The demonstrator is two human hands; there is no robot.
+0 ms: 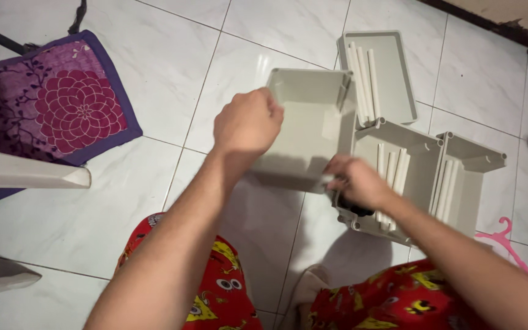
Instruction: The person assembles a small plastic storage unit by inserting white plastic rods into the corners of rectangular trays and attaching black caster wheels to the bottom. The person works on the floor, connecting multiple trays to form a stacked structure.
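Hands work on grey plastic trays over a white tiled floor [154, 67]. Left hand [249, 122] has its grip curled shut on the near-left rim of the open grey tray [307, 122], which sits tilted, its hollow side facing up toward the camera, roughly centre of the scene. Right hand [355, 183] has its grip pinched on that same tray's near-right corner, just where it meets the next tray; fingertips partly hidden, something dark under the palm, cannot tell what.

Second grey tray [426, 146] lies just right of the held one, touching it, with white rods [392, 174] lying lengthwise inside. Third grey tray [481, 162] sits right beside the second, touching, also holding white rods [447, 186]. Flat grey tray [407, 79] lies far of these, with three white rods [363, 79] along its left side.

Purple flowered cushion [62, 104] lies far left, well apart from the trays. White plastic piece [25, 174] pokes in at the left edge near the cushion. Pink hanger [508, 238] lies on the floor near right. Red cartoon-print trousers [227, 287] cover the person's knees at the near edge.
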